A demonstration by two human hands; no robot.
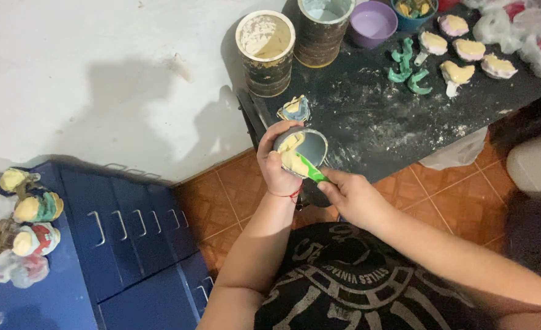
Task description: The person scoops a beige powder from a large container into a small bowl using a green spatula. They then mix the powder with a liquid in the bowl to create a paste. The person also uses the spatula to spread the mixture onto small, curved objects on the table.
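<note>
My mixing bowl is grey-blue, its paste pale yellow; my spatula bright green. The cabinet is deep blue; the worktop black, dusted white.

Single head-worn view, looking steeply down over the chest and both forearms. Close to the left hand and right hand, held near frame centre. Facing a white wall ahead, with a dark worktable at upper right, a blue drawer cabinet at lower left and orange floor tiles below.
</note>
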